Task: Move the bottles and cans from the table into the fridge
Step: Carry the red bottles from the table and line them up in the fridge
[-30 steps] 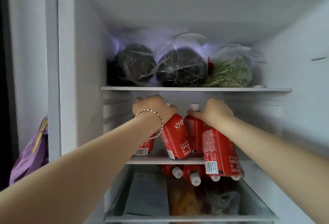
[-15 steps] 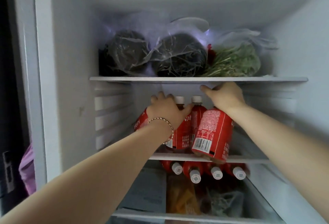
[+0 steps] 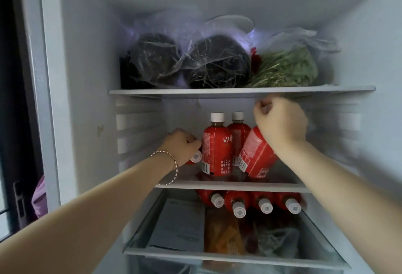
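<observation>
Both my hands are inside the open fridge at its middle glass shelf point(image 3: 230, 185). My right hand point(image 3: 280, 122) grips the top of a red bottle point(image 3: 256, 154) that leans to the left, its base on the shelf. Two red bottles with white caps stand upright there, one in front point(image 3: 216, 149) and one behind point(image 3: 238, 130). My left hand point(image 3: 181, 145) is closed on a bottle lying on its side point(image 3: 195, 158), white cap towards me; its body is mostly hidden. Several more red bottles point(image 3: 239, 204) lie under the shelf, caps forward.
The top shelf point(image 3: 239, 91) carries bagged dark vegetables point(image 3: 217, 62) and bagged greens point(image 3: 287, 69). A lower tray point(image 3: 228, 256) holds a grey packet, an orange packet and a bag. The fridge's left wall point(image 3: 87, 99) is close to my left arm. Something purple point(image 3: 40, 199) hangs outside on the left.
I have come closer to the fridge. My left hand dropped down and left, uncovering an upright bottle. My right hand pushed its bottle further onto the shelf, still tilted.
</observation>
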Motion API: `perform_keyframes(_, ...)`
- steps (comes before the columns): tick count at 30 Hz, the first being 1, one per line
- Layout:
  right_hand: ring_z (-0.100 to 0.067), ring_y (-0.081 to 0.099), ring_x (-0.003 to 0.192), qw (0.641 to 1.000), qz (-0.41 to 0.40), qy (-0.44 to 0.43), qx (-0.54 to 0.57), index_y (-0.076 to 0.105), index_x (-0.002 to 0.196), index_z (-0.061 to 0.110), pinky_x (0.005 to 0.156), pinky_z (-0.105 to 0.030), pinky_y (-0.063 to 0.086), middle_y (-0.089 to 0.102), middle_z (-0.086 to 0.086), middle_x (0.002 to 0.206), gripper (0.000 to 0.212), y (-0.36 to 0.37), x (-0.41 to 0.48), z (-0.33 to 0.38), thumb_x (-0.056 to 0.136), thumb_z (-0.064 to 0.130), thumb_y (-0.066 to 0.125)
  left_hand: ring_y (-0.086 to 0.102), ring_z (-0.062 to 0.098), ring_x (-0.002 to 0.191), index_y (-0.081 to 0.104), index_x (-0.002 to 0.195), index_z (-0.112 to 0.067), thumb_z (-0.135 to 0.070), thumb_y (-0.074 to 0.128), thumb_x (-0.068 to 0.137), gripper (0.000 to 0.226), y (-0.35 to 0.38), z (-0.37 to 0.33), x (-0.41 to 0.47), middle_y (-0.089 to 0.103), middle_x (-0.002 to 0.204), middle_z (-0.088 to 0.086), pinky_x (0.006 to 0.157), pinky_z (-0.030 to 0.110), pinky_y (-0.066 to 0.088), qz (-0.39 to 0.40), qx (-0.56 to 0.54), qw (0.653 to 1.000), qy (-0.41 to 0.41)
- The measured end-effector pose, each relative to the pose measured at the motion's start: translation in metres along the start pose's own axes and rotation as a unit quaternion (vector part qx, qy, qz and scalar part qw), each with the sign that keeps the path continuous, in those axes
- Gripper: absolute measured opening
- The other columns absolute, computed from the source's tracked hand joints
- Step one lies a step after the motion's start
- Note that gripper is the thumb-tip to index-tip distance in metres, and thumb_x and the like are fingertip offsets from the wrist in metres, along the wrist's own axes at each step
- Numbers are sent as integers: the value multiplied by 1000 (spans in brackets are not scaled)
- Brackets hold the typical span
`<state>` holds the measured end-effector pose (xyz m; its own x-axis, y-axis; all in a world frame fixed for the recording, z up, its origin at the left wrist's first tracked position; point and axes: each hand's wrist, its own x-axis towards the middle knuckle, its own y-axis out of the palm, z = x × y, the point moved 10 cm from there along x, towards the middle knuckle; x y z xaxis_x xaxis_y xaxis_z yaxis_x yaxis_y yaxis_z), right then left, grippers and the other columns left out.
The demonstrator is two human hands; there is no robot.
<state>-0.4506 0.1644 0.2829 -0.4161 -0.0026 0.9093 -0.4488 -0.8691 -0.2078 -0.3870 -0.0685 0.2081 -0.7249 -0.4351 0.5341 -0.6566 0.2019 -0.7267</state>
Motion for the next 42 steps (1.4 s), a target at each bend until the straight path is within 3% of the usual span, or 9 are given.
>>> perform_keyframes(3, -27, 59, 99, 989, 139, -46, -33, 60, 114, 16, 73, -32, 44, 62, -8, 111, 33, 47, -4, 16, 88, 35, 55, 55, 11, 77, 58, 78, -25, -24, 58, 81, 4, 11, 1, -7, 55, 101, 6, 61, 18, 42, 44, -12, 999, 22)
perform_keyframes(11, -37, 37, 126, 972, 218, 53, -74, -4, 148, 15, 98, -46, 36, 36, -22, 139, 84, 84, -45, -26, 89, 57, 39, 55, 23, 104, 47, 121, -19, -18, 70, 71, 55, 27, 12, -10, 45, 127, 9, 87, 27, 45, 56, -50, 997, -10)
perform_keyframes(15, -37, 27, 134, 922, 341, 119, -142, -16, 146, 11, 104, -47, 30, 25, -23, 146, 83, 101, -67, -45, 94, 52, 34, 23, 22, 138, 37, 136, -19, -10, 62, 80, 61, 42, -6, -9, 18, 152, 6, 107, 29, 25, 92, -28, 995, 24)
perform_keyframes(18, -37, 19, 137, 925, 317, 161, -132, -5, 147, 6, 108, -48, 24, 17, -22, 149, 74, 90, -76, -41, 96, 33, 40, 32, 23, 134, 29, 139, -25, -15, 62, 82, 68, 47, -11, -11, 19, 152, 7, 101, 30, 34, 124, -50, 991, 12)
perform_keyframes(21, -33, 30, 128, 967, 228, 16, -110, 27, 142, 10, 104, -45, 29, 36, -17, 138, 58, 67, -74, 4, 89, 19, 48, 54, 17, 102, 39, 130, -24, -21, 62, 82, 53, 23, -11, -19, 52, 129, 5, 78, 20, 42, 73, -53, 996, 10)
perform_keyframes(27, -24, 56, 89, 964, 243, -86, 69, 58, 99, 16, 65, -32, 40, 61, -3, 98, 18, 59, -99, 81, 85, 10, 48, 58, 23, 84, 65, 90, -16, -16, 55, 82, 13, -61, 9, -86, 64, 88, 2, 65, 21, 38, -69, 44, 995, -63)
perform_keyframes(35, -18, 60, 77, 742, 591, -258, 184, 62, 79, 24, 68, -26, 45, 63, 4, 82, 21, 73, -261, 231, 84, 11, 47, 51, 10, 45, 65, 81, -6, -18, 44, 90, 26, -93, 76, -274, 63, 63, 1, 41, 12, 41, 109, 172, 930, -307)
perform_keyframes(38, -25, 64, 76, 646, 666, -338, 155, 67, 90, 9, 67, -30, 51, 71, -9, 89, 25, 43, -341, 277, 79, 7, 44, 59, 21, 58, 64, 70, -4, -17, 43, 88, 31, -113, 102, -377, 65, 70, 9, 59, 21, 49, 118, 221, 870, -424)
perform_keyframes(42, -27, 65, 84, 544, 688, -454, 154, 68, 97, 7, 70, -30, 52, 71, -12, 95, 28, -36, -442, 343, 81, 9, 45, 62, 27, 88, 64, 95, -4, -20, 48, 89, 24, -154, 110, -546, 66, 102, 12, 72, 28, 47, 80, 220, 770, -594)
